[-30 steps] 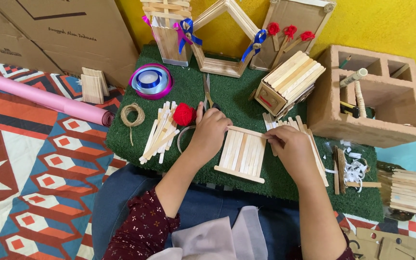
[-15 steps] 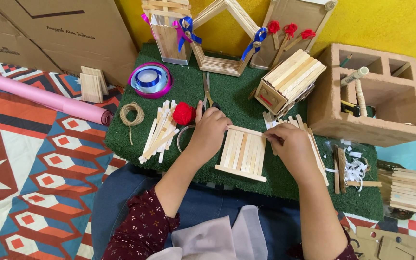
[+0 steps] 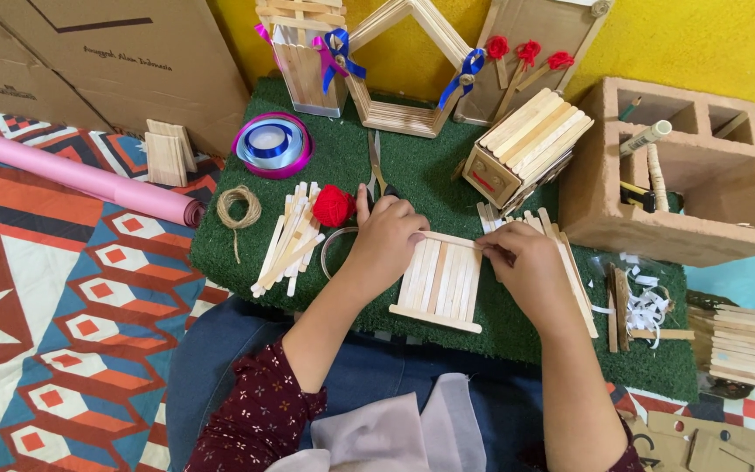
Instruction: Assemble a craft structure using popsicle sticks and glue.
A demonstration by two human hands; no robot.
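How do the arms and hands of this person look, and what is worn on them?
Both hands, the left hand and the right hand, are bare: no gloves or rings show. The forearms are uncovered. The left sleeve is dark maroon with a small pale flower print, pushed up near the elbow.

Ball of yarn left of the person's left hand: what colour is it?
Red. The ball of yarn shows best in the head view, on the green mat.
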